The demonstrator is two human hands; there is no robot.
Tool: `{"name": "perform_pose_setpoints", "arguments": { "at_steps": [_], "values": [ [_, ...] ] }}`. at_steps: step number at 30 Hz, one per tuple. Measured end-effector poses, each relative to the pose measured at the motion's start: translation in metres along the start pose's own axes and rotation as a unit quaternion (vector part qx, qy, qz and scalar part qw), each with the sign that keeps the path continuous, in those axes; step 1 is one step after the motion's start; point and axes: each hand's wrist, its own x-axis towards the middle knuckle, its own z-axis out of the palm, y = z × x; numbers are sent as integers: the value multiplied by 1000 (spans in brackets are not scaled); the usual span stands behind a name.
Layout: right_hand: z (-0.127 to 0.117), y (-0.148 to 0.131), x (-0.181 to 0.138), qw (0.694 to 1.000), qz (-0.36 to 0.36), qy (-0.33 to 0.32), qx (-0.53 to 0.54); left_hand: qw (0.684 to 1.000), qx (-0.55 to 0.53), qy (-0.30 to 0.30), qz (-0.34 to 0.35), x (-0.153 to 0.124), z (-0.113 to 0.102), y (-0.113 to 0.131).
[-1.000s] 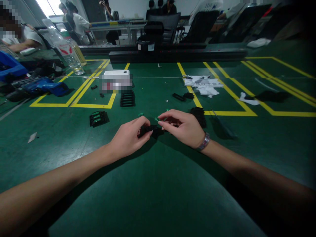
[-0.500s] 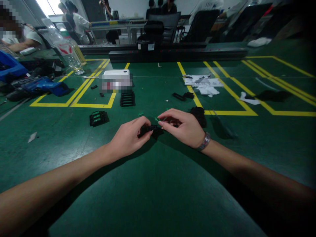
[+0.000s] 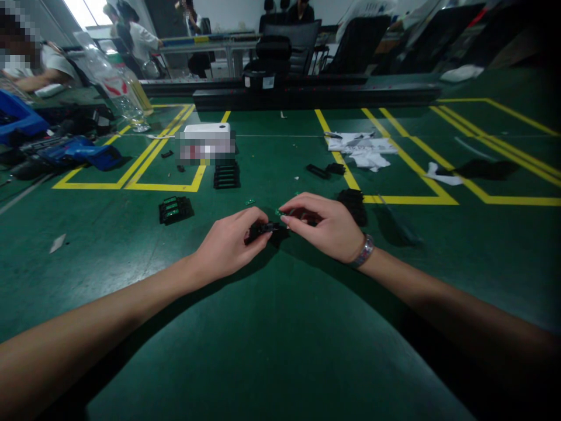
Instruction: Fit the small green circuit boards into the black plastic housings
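Note:
My left hand (image 3: 234, 242) is closed on a small black plastic part (image 3: 259, 231), gripping it between thumb and fingers just above the green tabletop. Pinched between the thumb and forefinger of my right hand (image 3: 326, 225) is a small green circuit board (image 3: 279, 212), close to the black part's right end. Another green circuit board (image 3: 250, 202) lies on the table beyond my left fingers. A black plastic part with green boards in it (image 3: 174, 209) rests to the left. Beside my right knuckles stands a group of black plastic parts (image 3: 352, 204), partly hidden by the hand.
A white box (image 3: 207, 130) and a slotted black part (image 3: 226, 175) are beyond my left hand. Crumpled white paper (image 3: 363, 149) and a black strip (image 3: 318, 171) lie farther right. Plastic bottles (image 3: 118, 93) and blue tools (image 3: 83, 153) occupy the left. Black rails (image 3: 315, 98) cross the back.

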Motion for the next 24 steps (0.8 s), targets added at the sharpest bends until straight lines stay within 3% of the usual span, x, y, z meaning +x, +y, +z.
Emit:
{"name": "perform_pose_setpoints", "arguments": {
  "at_steps": [11, 24],
  "values": [
    [-1, -3, 1, 1000, -21, -12, 7, 1000, -3, 2, 1, 0, 1, -1],
    [0, -5, -6, 991, -129, -27, -5, 1000, -2, -10, 4, -1, 0, -3]
  ]
}}
